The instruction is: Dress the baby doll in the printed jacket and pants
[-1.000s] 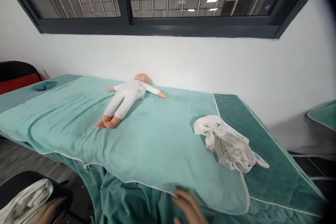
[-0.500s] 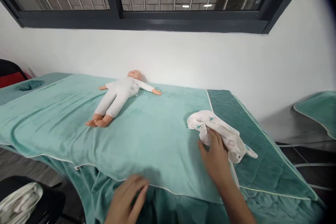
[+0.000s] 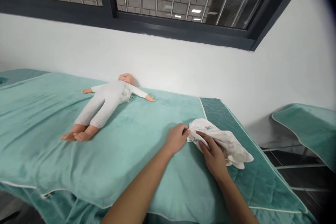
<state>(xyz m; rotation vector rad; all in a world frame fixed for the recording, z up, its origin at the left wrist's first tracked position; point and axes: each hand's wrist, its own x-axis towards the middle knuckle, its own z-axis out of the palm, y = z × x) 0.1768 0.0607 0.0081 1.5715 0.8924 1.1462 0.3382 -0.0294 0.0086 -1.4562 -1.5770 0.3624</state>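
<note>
A crumpled white printed cloth point(image 3: 225, 141) lies on the right part of a teal-covered bed point(image 3: 147, 154). My left hand point(image 3: 177, 138) pinches the cloth's left edge with curled fingers. My right hand point(image 3: 214, 155) is closed on the cloth's near side, fingers wrapped into the fabric. A baby doll in a white suit point(image 3: 105, 103) lies on its back further left on the bed, arms spread, well apart from both hands.
A white wall and a dark-framed window run behind the bed. A darker quilted teal strip point(image 3: 262, 178) covers the bed's right end. A second teal-covered bed point(image 3: 307, 129) stands at the right across a dark floor gap.
My left hand has come up from the bed's front edge to the cloth's left edge. My right hand has stayed on the cloth and closed on it. The view has shifted right.
</note>
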